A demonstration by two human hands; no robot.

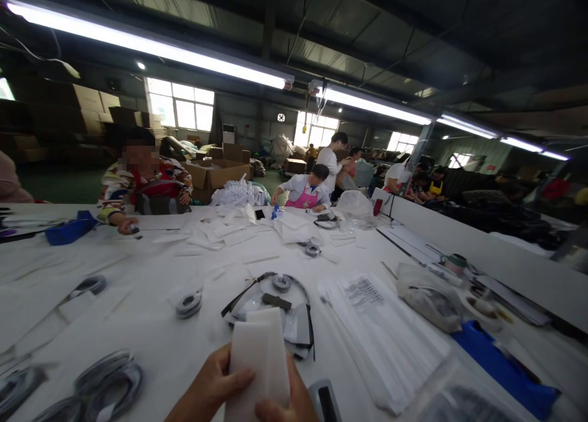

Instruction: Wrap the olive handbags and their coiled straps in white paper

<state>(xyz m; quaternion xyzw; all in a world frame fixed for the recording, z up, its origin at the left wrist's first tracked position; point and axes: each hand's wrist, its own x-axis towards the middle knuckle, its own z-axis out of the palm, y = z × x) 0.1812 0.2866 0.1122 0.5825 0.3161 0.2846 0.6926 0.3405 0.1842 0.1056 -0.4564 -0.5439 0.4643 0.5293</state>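
White foam sheet (257,361) pinched between left hand (209,388), right hand (287,403), above table (160,342)

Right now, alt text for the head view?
Both hands, left hand and right hand, hold a white foam sheet over a long white table strewn with tape rolls and white pieces; other people work along the far side.

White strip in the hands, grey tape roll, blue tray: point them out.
white strip (260,348), head view, middle of its face.
grey tape roll (188,304), head view, top of the roll.
blue tray (500,364), head view, its bare blue surface.
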